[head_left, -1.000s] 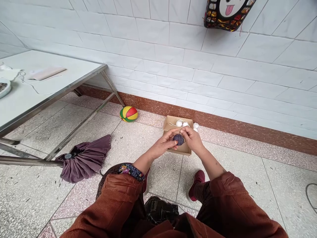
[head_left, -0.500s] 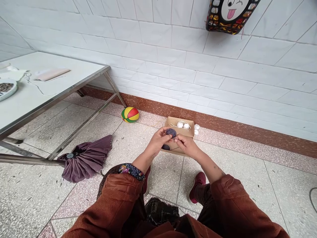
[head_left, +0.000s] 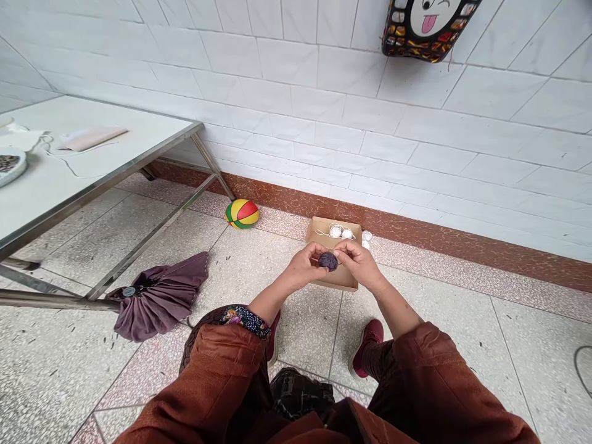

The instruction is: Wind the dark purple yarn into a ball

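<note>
A small dark purple yarn ball (head_left: 328, 261) is gripped between the thumb and fingers of my left hand (head_left: 304, 266). At the ball's upper right edge, my right hand (head_left: 362, 264) is closed in a pinch on its yarn; the strand itself is barely visible. Both hands are above an open cardboard box (head_left: 345, 282) on the floor. White yarn balls (head_left: 335, 231) with loose ends lie in the far part of the box. The near left part of the box is hidden behind my left hand and the ball.
White balls (head_left: 367, 236) sit outside the box by the wall. A striped toy ball (head_left: 242, 214) rests near the leg of a metal-framed table (head_left: 152, 143). Purple cloth (head_left: 161, 296) lies on the floor at left. A black basket (head_left: 425, 37) hangs on the tiled wall.
My right hand has swung from the ball's lower right up to its upper right edge. The yarn ball has come slightly lower and to the right, and turned in my left hand.
</note>
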Motion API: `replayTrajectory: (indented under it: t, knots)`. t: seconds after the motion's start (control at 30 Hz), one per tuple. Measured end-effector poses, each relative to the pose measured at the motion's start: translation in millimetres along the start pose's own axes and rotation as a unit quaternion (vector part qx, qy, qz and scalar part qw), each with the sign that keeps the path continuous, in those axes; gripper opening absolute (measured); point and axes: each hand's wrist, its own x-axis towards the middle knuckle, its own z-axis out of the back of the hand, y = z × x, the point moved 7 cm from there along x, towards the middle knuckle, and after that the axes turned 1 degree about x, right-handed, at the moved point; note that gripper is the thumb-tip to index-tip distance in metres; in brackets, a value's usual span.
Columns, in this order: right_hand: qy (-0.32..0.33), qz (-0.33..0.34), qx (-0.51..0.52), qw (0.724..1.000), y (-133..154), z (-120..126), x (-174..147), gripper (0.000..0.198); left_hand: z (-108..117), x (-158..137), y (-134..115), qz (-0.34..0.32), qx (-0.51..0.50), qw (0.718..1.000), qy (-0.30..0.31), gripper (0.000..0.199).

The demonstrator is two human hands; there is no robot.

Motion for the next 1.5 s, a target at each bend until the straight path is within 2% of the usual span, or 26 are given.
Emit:
replayTrajectory:
  t: [0.1,0.2,0.27,0.37,0.43,0.5,0.6,0.73,0.8,0.9,0.97,1.07,1.13,1.23,1.33,1.4,1.5]
  knots:
    - [-0.022,-0.003,-0.009,1.000,-8.3,-1.1,2.1,0.028,-4.7,-3.5,-3.2,-0.004,-0.117,0.992,0.040,0.041]
    - [0.004,-0.019,-0.026,0.999,-18.8,-12.9,-0.2,0.030,4.8,-1.6,-6.6,-0.028,-0.233,0.972,-0.004,0.043]
    - [0.041,-0.025,-0.042,0.998,-23.2,-24.5,-4.1,0.030,14.0,1.4,-7.4,-0.047,-0.275,0.959,-0.047,0.043]
    - [0.117,-0.012,-0.059,0.991,-19.4,-41.7,-11.3,0.029,28.0,6.3,-2.7,-0.051,-0.266,0.955,-0.121,0.041]
    - [0.164,0.015,-0.060,0.985,-9.1,-48.4,-15.5,0.028,36.1,8.2,2.7,-0.041,-0.210,0.962,-0.169,0.041]
    - [0.184,0.043,-0.059,0.980,3.5,-47.3,-17.5,0.028,40.3,8.9,5.6,-0.036,-0.134,0.971,-0.195,0.039]
    - [0.149,0.062,-0.071,0.984,16.9,-32.4,-14.5,0.028,35.2,9.2,4.3,-0.037,-0.030,0.985,-0.166,0.039]
    - [0.059,0.086,-0.093,0.990,22.0,-7.7,-6.8,0.025,13.1,5.3,2.0,-0.020,0.044,0.998,-0.045,0.039]
    - [0.026,0.094,-0.097,0.991,19.5,0.1,-3.5,0.025,-0.6,0.1,0.7,-0.016,0.029,0.999,0.031,0.037]
    - [-0.014,0.082,-0.099,0.992,10.9,6.2,0.9,0.028,-15.8,-8.5,-3.7,-0.017,-0.062,0.991,0.118,0.038]
    - [-0.031,0.064,-0.095,0.993,3.7,6.1,2.6,0.031,-14.1,-8.8,-9.6,-0.027,-0.136,0.984,0.108,0.040]
    - [-0.031,0.025,-0.088,0.995,-10.5,-2.5,3.0,0.035,4.8,3.0,-24.1,-0.063,-0.213,0.975,0.023,0.045]
    - [-0.009,-0.008,-0.083,0.996,-21.4,-13.6,2.1,0.035,21.2,17.8,-35.1,-0.088,-0.241,0.966,-0.031,0.049]
    - [0.049,-0.027,-0.089,0.994,-28.7,-33.0,-1.5,0.033,45.0,43.6,-44.3,-0.120,-0.246,0.956,-0.105,0.044]
    - [0.114,0.029,-0.129,0.985,-13.1,-46.8,-6.8,0.031,55.9,61.0,-37.8,-0.121,-0.164,0.965,-0.162,0.045]
    - [0.140,0.078,-0.150,0.976,4.5,-47.7,-10.1,0.028,49.6,65.6,-26.7,-0.095,-0.090,0.979,-0.156,0.046]
    - [0.110,0.119,-0.161,0.973,28.0,-30.0,-8.4,0.028,24.6,62.8,-13.6,-0.073,-0.053,0.994,-0.065,0.048]
